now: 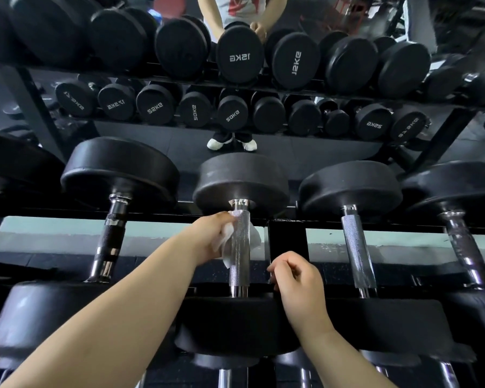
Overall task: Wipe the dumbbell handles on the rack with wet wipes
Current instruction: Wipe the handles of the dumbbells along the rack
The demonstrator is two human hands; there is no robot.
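Observation:
A black dumbbell lies on the rack straight ahead, its knurled chrome handle (240, 264) running away from me between two rubber heads. My left hand (207, 236) grips a white wet wipe (227, 239) wrapped round the upper part of that handle; a corner of the wipe shows on the handle's right side. My right hand (294, 278) hovers just right of the handle's near end, fingers loosely curled, holding nothing.
Neighbouring dumbbells flank it: a dark-handled dumbbell (109, 239) on the left, chrome-handled dumbbells (357, 250) on the right. A mirror behind the rack (287, 236) reflects more dumbbells and a standing person (233, 144). Lower rack tiers hold further dumbbells.

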